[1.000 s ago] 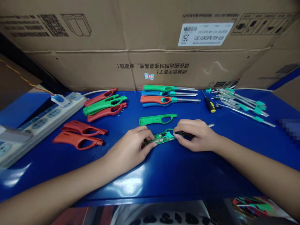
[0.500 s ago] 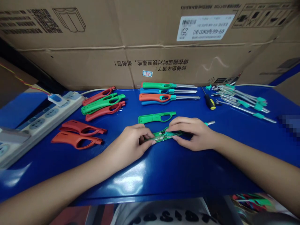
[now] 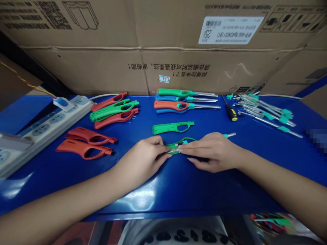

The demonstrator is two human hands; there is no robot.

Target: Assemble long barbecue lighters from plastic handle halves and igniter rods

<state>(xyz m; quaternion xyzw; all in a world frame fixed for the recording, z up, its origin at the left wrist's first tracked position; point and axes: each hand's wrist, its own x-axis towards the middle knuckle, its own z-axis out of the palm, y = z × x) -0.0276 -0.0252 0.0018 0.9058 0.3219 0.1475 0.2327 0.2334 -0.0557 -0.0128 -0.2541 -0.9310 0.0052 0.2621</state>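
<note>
A green half-shell of a long-nosed gas lighter (image 3: 189, 139) lies at the middle of the table, with a clear tube, a teal trigger (image 3: 184, 143) and small white parts inside. My left hand (image 3: 150, 153) pinches its left end between thumb and fingers. My right hand (image 3: 213, 152) lies over its right part, fingers pressed together and an index fingertip on the inner parts; the thumb sits a little lower. A metal nozzle tip (image 3: 232, 134) shows beyond the right hand. The matching green half-shell (image 3: 173, 128) rests just behind.
Assembled lighters (image 3: 176, 105) lie at the back, beside a yellow-black screwdriver (image 3: 231, 113) and a pile of metal nozzles with teal parts (image 3: 270, 110). Red and green shells (image 3: 116, 110) and more red ones (image 3: 84, 149) are left, near a power strip (image 3: 56, 119). A cardboard box (image 3: 102, 75) stands behind.
My right fingers have moved left along the half-shell onto the inner parts, uncovering the teal trigger. My left hand keeps its pinch. The view has shifted slightly.
</note>
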